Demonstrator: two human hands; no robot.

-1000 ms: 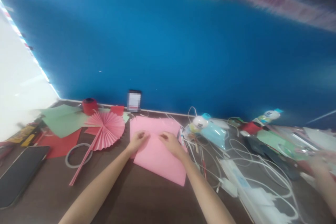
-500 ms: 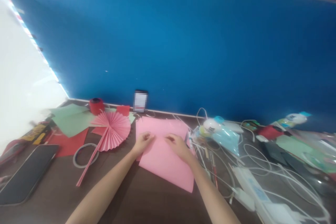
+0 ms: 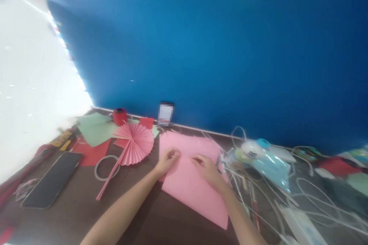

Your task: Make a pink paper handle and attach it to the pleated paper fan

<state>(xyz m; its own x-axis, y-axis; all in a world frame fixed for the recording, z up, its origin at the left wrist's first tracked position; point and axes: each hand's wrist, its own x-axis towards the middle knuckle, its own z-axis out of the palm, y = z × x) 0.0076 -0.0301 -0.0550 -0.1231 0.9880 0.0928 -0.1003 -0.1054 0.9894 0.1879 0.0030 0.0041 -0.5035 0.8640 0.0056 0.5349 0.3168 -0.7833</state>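
Note:
A large sheet of pink paper [image 3: 192,193] lies on the dark table, with its back part raised or overlapping behind my hands. On its left side my left hand [image 3: 168,161] has its thumb and fingers closed in a pinch on the paper. My right hand [image 3: 207,166], a little apart from the left, pinches the same paper with curled fingers. Left of the paper rests a pink pleated paper fan [image 3: 137,146] with a long folded handle. How the paper is layered under my fingers is hard to make out.
A grey ring of tape [image 3: 97,172] sits under the fan's handle, beside a dark phone [image 3: 53,182]. Behind are green paper [image 3: 93,132], a red spool [image 3: 119,116] and a small box-like item [image 3: 166,115] against the blue wall. Tangled white cables [image 3: 310,206] and a blue packet [image 3: 274,168] lie right.
The view has turned left, so everything sits further right in the picture. Both hands stay at the pink paper, with only slight finger movement.

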